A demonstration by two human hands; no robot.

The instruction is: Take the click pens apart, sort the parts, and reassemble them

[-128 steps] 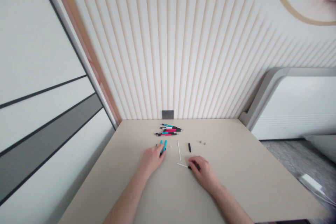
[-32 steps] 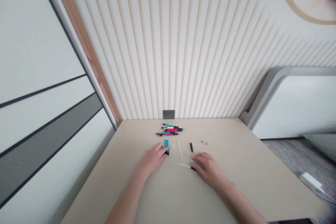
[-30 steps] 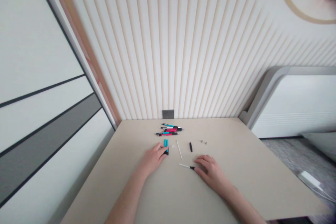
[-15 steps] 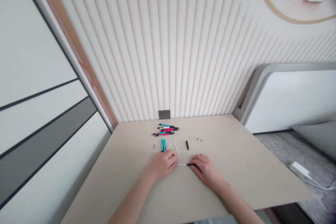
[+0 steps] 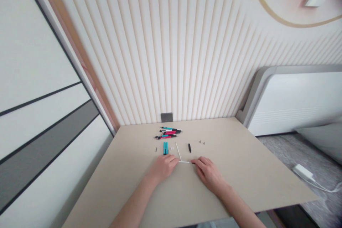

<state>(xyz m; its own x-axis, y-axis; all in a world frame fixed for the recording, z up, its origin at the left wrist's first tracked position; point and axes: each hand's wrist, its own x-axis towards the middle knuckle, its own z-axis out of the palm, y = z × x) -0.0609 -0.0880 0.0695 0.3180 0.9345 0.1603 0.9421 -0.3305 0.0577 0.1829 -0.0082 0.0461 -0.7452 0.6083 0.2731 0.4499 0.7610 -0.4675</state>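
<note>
Bare left hand (image 5: 162, 168), bare right hand (image 5: 208, 173)

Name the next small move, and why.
Probably lift the thin white rod with the right hand: that hand reaches the rod's end, while the left hand rests beside the other end.
</note>
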